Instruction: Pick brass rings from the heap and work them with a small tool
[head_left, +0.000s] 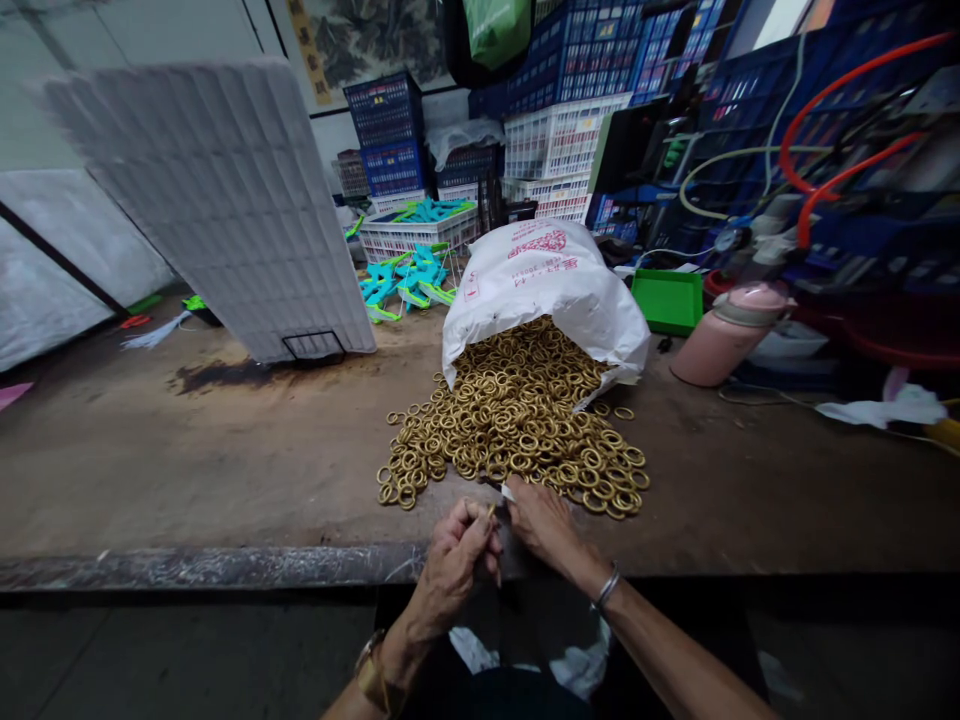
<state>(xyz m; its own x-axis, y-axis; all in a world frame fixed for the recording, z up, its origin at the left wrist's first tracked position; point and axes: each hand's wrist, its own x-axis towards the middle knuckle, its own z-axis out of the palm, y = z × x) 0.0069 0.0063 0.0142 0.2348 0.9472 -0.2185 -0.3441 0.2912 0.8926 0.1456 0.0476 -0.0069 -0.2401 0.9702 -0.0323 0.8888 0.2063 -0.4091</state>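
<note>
A heap of brass-coloured rings (525, 430) spills from the mouth of a white woven sack (536, 265) onto the table. Just in front of the heap, near the table's edge, my left hand (459, 550) is closed, pinching a ring seen nearly edge-on (492, 511) between thumb and finger. Beside it my right hand (546, 520) is closed around a small thin tool (506, 492). A white part and a dark tip of this tool show; my fingers hide the remainder, so I cannot tell its kind.
A ribbed white panel (225, 200) stands on the brown table (285, 450) at left. Teal and green plastic pieces (412, 275) lie behind. To the right are a green tray (667, 302), a pink bottle (727, 335) and orange hoses (799, 150). Stacked crates (555, 140) fill the back.
</note>
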